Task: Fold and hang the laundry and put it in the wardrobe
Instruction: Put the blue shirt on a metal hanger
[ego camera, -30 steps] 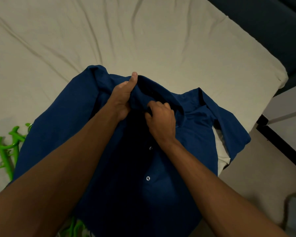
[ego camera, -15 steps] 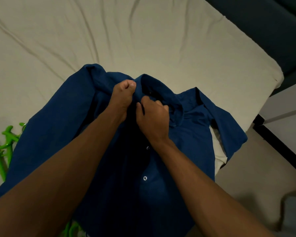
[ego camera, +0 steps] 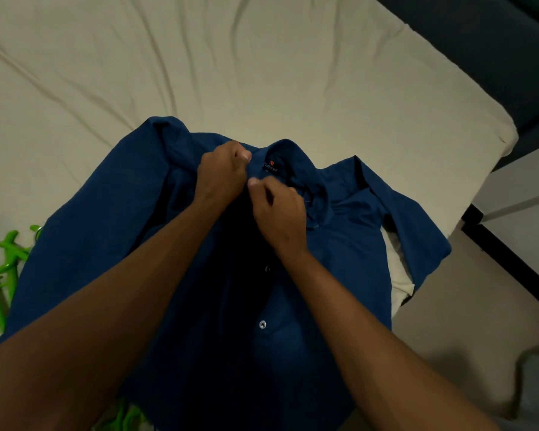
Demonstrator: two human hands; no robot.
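dark blue button-up cotton shirt point(ego camera: 339, 275) spread front-up on the cream-sheeted bed point(ego camera: 262, 73), hem toward the wearer of the camera, collar point(ego camera: 293, 157) away; long axis running from near edge up toward the middle of the bed, sleeves thrown out to either side. collar now opened wider than half a second ago, red-lettered neck label point(ego camera: 270, 167) newly exposed. left hand point(ego camera: 223, 174) shifted right, fingers curled and pinching the left placket just under the collar. right hand point(ego camera: 279, 209) brought up against it, thumb and fingers pinching the opposite edge. probably fastening the top button, so readying for hanging. lower buttons already closed. bright green plastic hangers point(ego camera: 3, 269) partly under the left sleeve.
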